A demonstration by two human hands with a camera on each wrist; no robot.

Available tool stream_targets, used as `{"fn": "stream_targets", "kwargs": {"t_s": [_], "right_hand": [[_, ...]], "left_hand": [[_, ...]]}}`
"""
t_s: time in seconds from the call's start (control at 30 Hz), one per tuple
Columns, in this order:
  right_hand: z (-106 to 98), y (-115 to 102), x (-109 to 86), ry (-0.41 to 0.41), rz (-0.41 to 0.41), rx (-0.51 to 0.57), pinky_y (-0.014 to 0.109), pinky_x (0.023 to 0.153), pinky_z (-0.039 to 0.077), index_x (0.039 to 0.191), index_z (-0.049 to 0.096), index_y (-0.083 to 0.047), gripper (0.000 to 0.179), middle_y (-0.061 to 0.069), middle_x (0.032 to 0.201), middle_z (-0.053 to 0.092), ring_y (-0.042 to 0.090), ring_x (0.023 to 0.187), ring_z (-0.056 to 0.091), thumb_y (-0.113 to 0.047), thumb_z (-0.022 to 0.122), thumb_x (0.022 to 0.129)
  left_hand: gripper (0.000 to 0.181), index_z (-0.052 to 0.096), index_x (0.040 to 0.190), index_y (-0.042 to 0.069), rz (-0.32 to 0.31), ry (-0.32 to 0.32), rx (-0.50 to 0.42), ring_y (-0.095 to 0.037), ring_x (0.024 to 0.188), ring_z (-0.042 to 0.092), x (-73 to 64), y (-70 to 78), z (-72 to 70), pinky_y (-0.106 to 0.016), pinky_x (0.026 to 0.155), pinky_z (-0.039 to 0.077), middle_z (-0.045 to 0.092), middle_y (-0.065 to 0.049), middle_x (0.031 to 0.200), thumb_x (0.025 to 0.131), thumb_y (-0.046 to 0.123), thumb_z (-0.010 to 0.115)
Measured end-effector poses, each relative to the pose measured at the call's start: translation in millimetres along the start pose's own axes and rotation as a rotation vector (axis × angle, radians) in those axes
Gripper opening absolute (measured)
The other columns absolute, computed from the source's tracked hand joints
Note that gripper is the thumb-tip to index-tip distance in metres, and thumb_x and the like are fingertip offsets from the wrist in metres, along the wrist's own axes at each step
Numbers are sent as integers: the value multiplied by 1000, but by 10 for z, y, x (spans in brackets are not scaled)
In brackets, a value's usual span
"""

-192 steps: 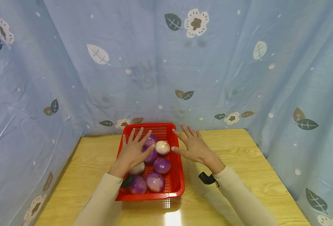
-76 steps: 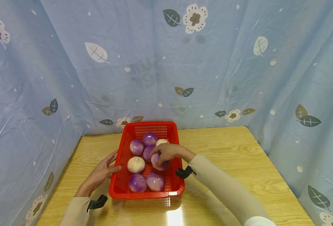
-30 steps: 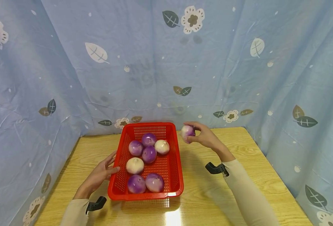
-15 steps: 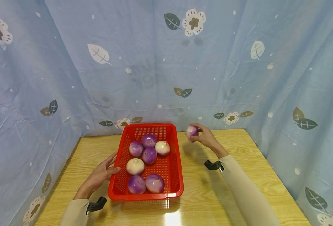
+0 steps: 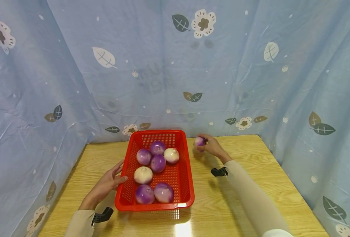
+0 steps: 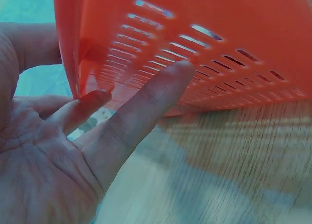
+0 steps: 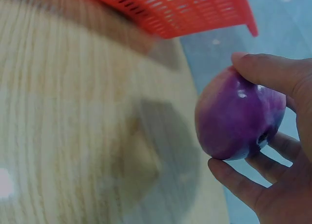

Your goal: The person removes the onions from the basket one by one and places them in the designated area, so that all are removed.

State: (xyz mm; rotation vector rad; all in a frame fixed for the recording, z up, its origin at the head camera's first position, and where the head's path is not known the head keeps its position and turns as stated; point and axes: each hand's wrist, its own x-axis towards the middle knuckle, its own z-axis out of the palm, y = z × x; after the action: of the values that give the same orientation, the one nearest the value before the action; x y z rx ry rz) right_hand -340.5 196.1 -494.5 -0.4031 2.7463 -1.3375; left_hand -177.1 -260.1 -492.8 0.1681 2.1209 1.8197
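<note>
A red plastic basket with slotted walls stands on the table and holds several purple and white onions. My left hand grips its left side, thumb over the rim and fingers against the outer wall. In the left wrist view, the left hand's fingers lie along the slots. To the right of the basket, my right hand holds a purple-and-white onion between thumb and fingers. This onion seems slightly above the table near its far edge, its shadow lying apart in the right wrist view.
The wooden table extends to both sides of the basket. A blue patterned curtain hangs behind it and along both sides. A black wrist mount juts from the right sleeve, another black mount from the left.
Both hands first spread over the basket. The left then took hold of its left side, while the right lifted an onion out, carried it rightward and lowered it toward the table.
</note>
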Motion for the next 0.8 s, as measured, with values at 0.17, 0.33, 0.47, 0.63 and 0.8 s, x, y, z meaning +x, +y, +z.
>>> {"fn": "stream_targets", "kwargs": {"t_s": [0.17, 0.33, 0.47, 0.63, 0.8], "right_hand": [[84, 63, 25, -26, -17, -28, 47, 96, 53, 138, 55, -5, 62, 23, 127, 60, 34, 111, 58, -8, 76, 79], [127, 107, 39, -43, -11, -61, 48, 99, 51, 139, 54, -4, 64, 23, 132, 59, 35, 113, 58, -10, 77, 79], [141, 111, 53, -66, 17, -86, 50, 102, 49, 140, 53, -5, 65, 23, 136, 56, 37, 116, 57, -12, 77, 80], [161, 117, 77, -83, 11, -118, 53, 104, 46, 143, 49, -4, 71, 26, 136, 55, 40, 119, 56, -17, 78, 80], [194, 128, 96, -87, 2, -123, 56, 106, 44, 144, 46, -1, 74, 26, 137, 54, 42, 122, 54, -17, 79, 80]], "left_hand": [[83, 9, 160, 21, -10, 8, -7, -45, 119, 60, -2, -3, 10, -51, 77, 60, 19, -25, 161, 95, 11, 61], [84, 10, 159, 22, -22, 22, -3, -45, 119, 60, -3, 6, 12, -51, 77, 60, 20, -25, 161, 94, 12, 62], [84, 10, 159, 23, -27, 24, 2, -45, 119, 60, 5, 6, 6, -51, 77, 60, 21, -25, 161, 94, 12, 62], [83, 10, 159, 22, -28, 19, -17, -45, 119, 60, 10, 0, -5, -51, 78, 60, 19, -24, 161, 95, 12, 62], [83, 10, 159, 22, -27, 15, -33, -45, 121, 59, 6, -8, -10, -51, 80, 59, 18, -24, 162, 95, 11, 61]]}}
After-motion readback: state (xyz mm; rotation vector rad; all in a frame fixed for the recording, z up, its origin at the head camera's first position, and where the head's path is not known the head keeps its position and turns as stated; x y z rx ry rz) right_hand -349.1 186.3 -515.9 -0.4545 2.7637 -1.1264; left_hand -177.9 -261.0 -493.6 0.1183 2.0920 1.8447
